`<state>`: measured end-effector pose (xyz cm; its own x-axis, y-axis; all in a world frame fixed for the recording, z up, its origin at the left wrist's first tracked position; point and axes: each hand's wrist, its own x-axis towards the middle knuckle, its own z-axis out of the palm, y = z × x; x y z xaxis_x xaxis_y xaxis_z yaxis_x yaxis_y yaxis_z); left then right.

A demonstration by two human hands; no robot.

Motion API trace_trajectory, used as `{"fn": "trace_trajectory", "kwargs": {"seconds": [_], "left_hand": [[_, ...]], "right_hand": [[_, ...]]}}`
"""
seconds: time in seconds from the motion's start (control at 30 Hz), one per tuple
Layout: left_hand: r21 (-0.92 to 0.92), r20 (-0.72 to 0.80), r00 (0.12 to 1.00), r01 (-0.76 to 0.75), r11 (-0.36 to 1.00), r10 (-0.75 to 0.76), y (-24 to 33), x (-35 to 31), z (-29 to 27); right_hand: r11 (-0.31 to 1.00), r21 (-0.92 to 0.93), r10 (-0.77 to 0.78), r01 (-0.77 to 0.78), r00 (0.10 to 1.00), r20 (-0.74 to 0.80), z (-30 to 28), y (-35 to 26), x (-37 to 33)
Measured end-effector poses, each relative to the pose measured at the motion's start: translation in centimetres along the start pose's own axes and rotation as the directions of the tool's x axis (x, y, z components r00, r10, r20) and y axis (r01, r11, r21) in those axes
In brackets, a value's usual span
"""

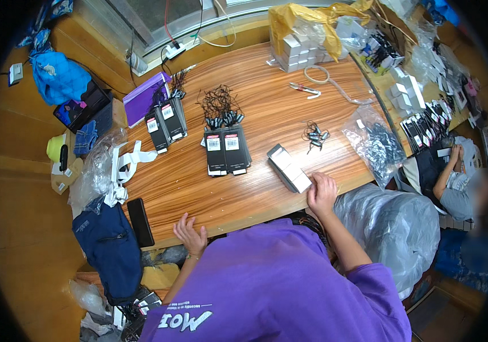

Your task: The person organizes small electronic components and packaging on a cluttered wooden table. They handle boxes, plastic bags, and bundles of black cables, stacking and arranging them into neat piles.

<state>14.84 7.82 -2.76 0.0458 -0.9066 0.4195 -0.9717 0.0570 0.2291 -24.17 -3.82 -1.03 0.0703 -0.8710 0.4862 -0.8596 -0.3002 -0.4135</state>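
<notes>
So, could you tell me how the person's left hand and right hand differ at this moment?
The left hand rests at the table's near edge, touching no item; the right hand sits further in, against a small white box. The left hand's fingers are spread; the right hand's are curled together. Both are bare and lie on the wooden table.

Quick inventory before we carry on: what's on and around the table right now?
white box: one, white and grey, table's near edge, at the right hand
black packets: two stacks, black with white labels, table centre
more black packets: a few, left of centre
black cords: one tangle, behind the centre packets
small connectors: one cluster, dark, right of centre
pliers: one, far side
white boxes: one stack, far edge
phone: one, black, near left edge
clear bag: one, dark parts inside, right edge
left hand: open, on the table edge
right hand: touching the white box
</notes>
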Motion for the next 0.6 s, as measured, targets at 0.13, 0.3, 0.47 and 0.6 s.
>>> {"fn": "trace_trajectory", "kwargs": {"seconds": [0.13, 0.3, 0.47, 0.6], "left_hand": [[-0.010, 0.024, 1.000, -0.010, 1.000, 0.010, -0.1, 0.1, 0.0], [-0.145, 0.088, 0.996, 0.040, 0.989, -0.028, 0.1, 0.6, -0.4], [-0.080, 0.152, 0.977, -0.142, 0.987, 0.152, 1.2, -2.3, -3.1], [0.009, 0.502, 0.809, -0.359, 0.933, 0.306, 1.5, -12.3, -0.9]], "right_hand": [[0.999, 0.023, 0.050, -0.049, 0.999, -0.016, -0.2, -0.4, 0.0], [0.958, 0.284, 0.060, -0.043, 0.997, -0.050, -1.2, 1.0, -1.1], [0.948, 0.309, -0.110, 0.078, 0.990, 0.087, -6.5, 4.0, -4.5], [0.989, 0.123, 0.021, -0.087, 0.886, 0.464, -8.9, 12.2, -10.1]]}}
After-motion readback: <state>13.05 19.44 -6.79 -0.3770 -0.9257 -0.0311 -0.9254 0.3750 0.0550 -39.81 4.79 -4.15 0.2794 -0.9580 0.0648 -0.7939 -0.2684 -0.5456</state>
